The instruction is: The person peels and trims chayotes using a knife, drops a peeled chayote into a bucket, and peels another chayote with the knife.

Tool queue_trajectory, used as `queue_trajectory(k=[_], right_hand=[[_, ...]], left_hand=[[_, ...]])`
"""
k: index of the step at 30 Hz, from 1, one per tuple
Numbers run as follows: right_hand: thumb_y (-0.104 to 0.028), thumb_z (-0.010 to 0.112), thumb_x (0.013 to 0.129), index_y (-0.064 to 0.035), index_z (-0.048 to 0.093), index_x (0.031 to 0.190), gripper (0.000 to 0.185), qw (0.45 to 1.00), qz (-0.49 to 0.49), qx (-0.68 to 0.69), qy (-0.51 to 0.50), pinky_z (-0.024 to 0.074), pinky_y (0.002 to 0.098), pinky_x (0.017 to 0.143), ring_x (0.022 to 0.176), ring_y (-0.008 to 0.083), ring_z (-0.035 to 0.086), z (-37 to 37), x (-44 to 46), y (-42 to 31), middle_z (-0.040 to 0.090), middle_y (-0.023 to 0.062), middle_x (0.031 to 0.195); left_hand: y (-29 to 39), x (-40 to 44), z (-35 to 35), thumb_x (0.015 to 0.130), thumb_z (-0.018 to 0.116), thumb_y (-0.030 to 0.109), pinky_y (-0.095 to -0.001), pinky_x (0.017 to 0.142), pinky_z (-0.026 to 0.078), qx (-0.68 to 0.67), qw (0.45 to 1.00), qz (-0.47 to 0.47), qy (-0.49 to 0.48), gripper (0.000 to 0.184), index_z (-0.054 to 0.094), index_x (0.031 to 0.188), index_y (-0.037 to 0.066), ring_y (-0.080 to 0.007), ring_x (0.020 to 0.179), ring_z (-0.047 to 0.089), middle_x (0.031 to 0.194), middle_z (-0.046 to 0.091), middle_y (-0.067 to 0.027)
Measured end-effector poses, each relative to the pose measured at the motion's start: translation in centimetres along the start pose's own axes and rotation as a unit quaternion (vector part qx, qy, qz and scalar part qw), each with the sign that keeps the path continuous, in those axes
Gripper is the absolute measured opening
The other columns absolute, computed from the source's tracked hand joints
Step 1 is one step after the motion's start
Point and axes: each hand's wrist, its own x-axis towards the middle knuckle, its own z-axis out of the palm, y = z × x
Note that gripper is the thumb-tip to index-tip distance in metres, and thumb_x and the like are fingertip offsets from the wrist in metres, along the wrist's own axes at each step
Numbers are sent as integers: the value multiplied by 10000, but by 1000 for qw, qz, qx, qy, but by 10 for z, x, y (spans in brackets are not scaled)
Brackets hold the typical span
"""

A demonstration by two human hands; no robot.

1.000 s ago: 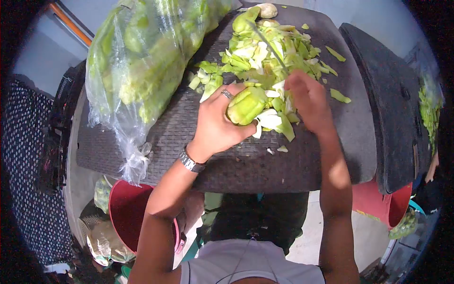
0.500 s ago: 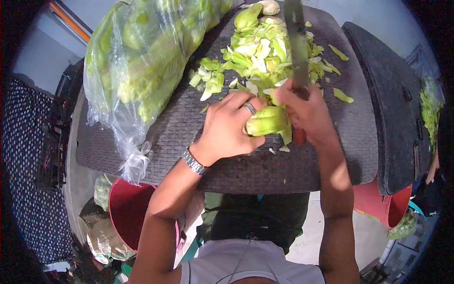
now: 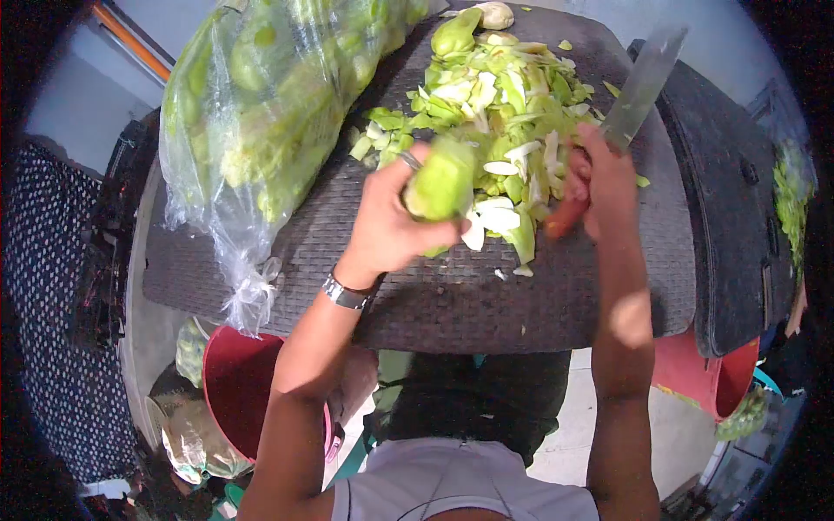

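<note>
Green vegetable (image 3: 443,181) is held in curled left hand (image 3: 387,224) over the table (image 3: 486,317); knife (image 3: 645,87) is gripped in closed right hand (image 3: 610,187). Many cut pieces (image 3: 499,94) are already heaped beyond; plastic bag (image 3: 269,113), far left, is filled with produce, seemingly not yet cut.

Below the worktop's (image 3: 486,317) near left corner we see a red bucket (image 3: 241,382); beyond the left edge, dotted cloth (image 3: 52,321); beside the right, a dark panel (image 3: 728,217).
</note>
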Motion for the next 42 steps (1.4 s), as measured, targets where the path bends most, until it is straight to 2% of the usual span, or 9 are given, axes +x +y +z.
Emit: queue_trajectory(k=[5, 8, 14, 18, 23, 29, 32, 38, 42], right_hand=[[-390, 722, 928, -12, 684, 1092, 414, 918, -144, -366, 42, 528, 354, 691, 719, 193, 643, 16, -4, 7, 694, 114, 868], [-409, 743, 912, -5, 679, 1183, 491, 919, -106, -378, -32, 538, 373, 788, 805, 222, 673, 34, -24, -7, 717, 164, 967], [-449, 802, 866, -28, 691, 1182, 539, 949, 11, -284, -134, 499, 303, 635, 661, 137, 616, 41, -35, -18, 678, 69, 775], [-461, 807, 865, -37, 691, 1187, 545, 967, 23, -230, -111, 401, 259, 499, 518, 77, 497, 39, -34, -14, 586, -13, 644], [-459, 793, 884, -66, 673, 1212, 526, 980, -20, -163, -109, 316, 260, 390, 432, 58, 409, 26, -26, -11, 521, -44, 590], [-470, 778, 893, -67, 693, 1114, 468, 990, -50, -100, -89, 288, 280, 299, 398, 69, 432, 19, -22, -13, 522, -30, 576], [-502, 768, 892, -42, 702, 1105, 511, 970, 18, -212, -115, 439, 307, 397, 488, 117, 567, 18, -23, -15, 631, 41, 662], [-629, 788, 797, 11, 672, 1184, 757, 898, -183, -397, -47, 574, 403, 773, 808, 258, 738, 45, -40, -21, 727, 183, 836], [-711, 791, 725, -56, 648, 1061, 750, 860, -219, -451, -92, 576, 423, 660, 693, 305, 736, 50, -46, -4, 703, 104, 742]], left_hand=[[0, 8, 6, 848, 674, 320, -392, 865, 559, -405, 895, -160, 98, 493, 554, 1213, 12, -262, 951, 667, 1061, 655, -137], [-5, 10, 5, 920, 650, 340, -408, 896, 550, -430, 874, -182, 130, 428, 563, 1206, 35, -267, 988, 665, 1088, 665, -127], [-6, 16, -2, 1010, 646, 302, -453, 1067, 489, -546, 795, -216, 151, 421, 557, 1292, 2, -278, 1211, 625, 1301, 639, -156], [-15, 12, 16, 1003, 661, 295, -470, 1102, 492, -533, 809, -206, 134, 453, 539, 1344, 23, -296, 1256, 603, 1352, 613, -151], [-11, 4, 10, 984, 684, 332, -375, 872, 620, -439, 850, -279, 80, 451, 595, 1284, 7, -246, 1105, 683, 1232, 679, -144], [-20, 4, 7, 889, 775, 261, -382, 830, 605, -430, 854, -259, -136, 599, 520, 1352, -19, -247, 973, 711, 1179, 685, -161], [4, -2, 16, 748, 864, 108, -352, 710, 607, -403, 848, -253, -235, 867, 388, 1469, 34, -228, 891, 706, 1137, 671, -164], [12, 0, 23, 763, 828, 57, -288, 587, 554, -340, 914, -182, -123, 688, 477, 1356, 56, -150, 692, 656, 1008, 662, -86], [2, -1, 15, 779, 807, 53, -278, 644, 552, -267, 938, -219, -33, 577, 520, 1279, 38, -139, 785, 661, 980, 670, -65]])
